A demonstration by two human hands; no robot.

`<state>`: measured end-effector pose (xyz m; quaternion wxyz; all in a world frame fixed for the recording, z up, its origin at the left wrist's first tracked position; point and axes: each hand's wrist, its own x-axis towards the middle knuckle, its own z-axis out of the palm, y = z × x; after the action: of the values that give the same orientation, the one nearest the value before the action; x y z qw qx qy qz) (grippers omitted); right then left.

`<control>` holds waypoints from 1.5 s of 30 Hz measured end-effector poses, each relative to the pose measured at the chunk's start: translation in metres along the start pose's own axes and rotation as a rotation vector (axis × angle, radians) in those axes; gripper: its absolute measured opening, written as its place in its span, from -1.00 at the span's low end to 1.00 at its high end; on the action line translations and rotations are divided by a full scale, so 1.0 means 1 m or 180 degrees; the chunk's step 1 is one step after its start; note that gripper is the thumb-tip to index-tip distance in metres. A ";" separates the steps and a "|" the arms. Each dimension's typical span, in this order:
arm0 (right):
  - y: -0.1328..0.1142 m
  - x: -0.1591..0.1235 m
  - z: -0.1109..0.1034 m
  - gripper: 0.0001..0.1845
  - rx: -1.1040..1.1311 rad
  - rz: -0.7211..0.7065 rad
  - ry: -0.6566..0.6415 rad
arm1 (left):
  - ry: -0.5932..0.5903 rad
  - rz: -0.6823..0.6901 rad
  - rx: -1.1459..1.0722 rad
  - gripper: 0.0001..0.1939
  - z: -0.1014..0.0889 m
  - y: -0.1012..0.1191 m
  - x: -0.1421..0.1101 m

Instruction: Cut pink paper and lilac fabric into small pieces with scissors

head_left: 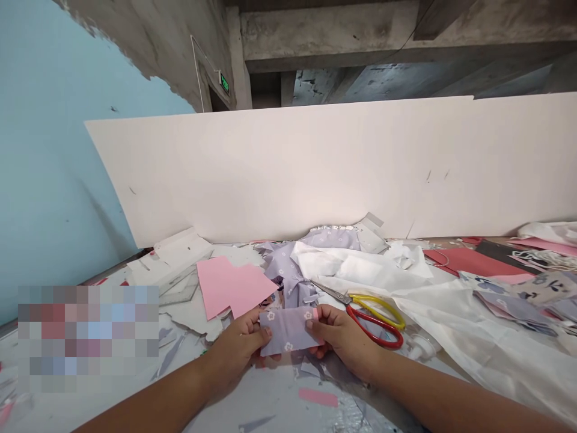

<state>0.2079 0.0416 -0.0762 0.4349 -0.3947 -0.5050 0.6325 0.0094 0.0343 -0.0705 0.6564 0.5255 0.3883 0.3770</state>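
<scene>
The left hand (238, 344) and right hand (338, 340) grip a small piece of purple flower cloth (286, 331) (already cut out) just left of the scissors (347, 297).

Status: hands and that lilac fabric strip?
Left hand, right hand gripping lilac floral fabric strip by its ends. Red-and-yellow scissors beside right hand.

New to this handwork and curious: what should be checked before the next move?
Left hand and right hand both holding the lilac floral fabric strip: ok.
Strip held flat, untwisted: ok.
Scissors with red and yellow handles lying beside the right hand, not held: ok.
Stitching along the strip's edges: cannot tell.
</scene>
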 end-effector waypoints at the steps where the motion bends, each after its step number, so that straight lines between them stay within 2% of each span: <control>1: -0.001 -0.001 0.000 -0.74 -0.0008 -0.0001 0.0025 | 0.0014 0.0000 0.0024 -0.61 0.000 0.000 0.000; 11: -0.002 0.000 0.000 -0.70 0.0085 0.0010 0.0263 | 0.0223 0.0100 0.0133 -0.68 -0.004 -0.005 0.002; 15: -0.003 0.002 -0.002 -0.77 0.0250 0.0016 0.0353 | 0.0426 0.0077 0.0059 -0.73 -0.002 -0.002 0.001; 20: -0.005 0.000 -0.005 -0.81 -0.0390 -0.0105 0.0387 | 0.0766 0.0105 0.0246 -0.74 0.000 0.003 -0.003; 23: -0.006 -0.003 -0.005 -0.80 -0.0729 -0.0328 0.0320 | 0.0867 0.0250 0.0384 -0.76 0.001 0.005 -0.008; 25: -0.006 -0.005 -0.005 -0.81 -0.0796 -0.0462 0.0335 | 0.0661 0.0463 0.0491 -0.80 0.004 0.008 -0.015; 27: -0.008 -0.005 -0.006 -0.80 -0.0820 -0.0478 0.0422 | 0.0027 0.0518 0.0673 -0.82 0.008 0.015 -0.025; 29: -0.011 -0.004 -0.006 -0.78 -0.0775 -0.0506 0.0532 | -0.0716 0.0305 0.0735 -0.82 0.013 0.024 -0.037; 31: -0.015 -0.003 -0.008 -0.76 -0.0688 -0.0577 0.0630 | -0.1030 -0.0002 0.0499 -0.81 0.015 0.034 -0.047; 33: -0.017 -0.002 -0.009 -0.75 -0.0580 -0.0629 0.0740 | -0.1175 -0.0397 0.0353 -0.80 0.014 0.042 -0.052; 35: -0.019 -0.001 -0.010 -0.74 -0.0470 -0.0612 0.0820 | -0.1335 -0.0802 0.0728 -0.80 0.010 0.045 -0.050; 37: -0.019 -0.001 -0.009 -0.71 -0.0370 -0.0581 0.0798 | -0.1336 -0.1102 0.1506 -0.85 0.003 0.044 -0.045; 39: -0.019 -0.001 -0.006 -0.69 -0.0319 -0.0499 0.0671 | -0.1054 -0.0907 0.2411 -0.87 -0.003 0.041 -0.041; 42: -0.015 -0.005 0.002 -0.68 -0.0395 -0.0277 0.0369 | -0.0852 -0.0254 0.3701 -0.91 -0.004 0.039 -0.044; 45: -0.009 -0.009 0.012 -0.70 -0.0416 0.0008 0.0125 | -0.0694 0.0208 0.4500 -0.91 0.000 0.040 -0.056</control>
<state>0.2011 0.0306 -0.0647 0.4172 -0.4352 -0.5361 0.5909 -0.0169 -0.0095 -0.0249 0.1822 0.8712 0.4559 0.0000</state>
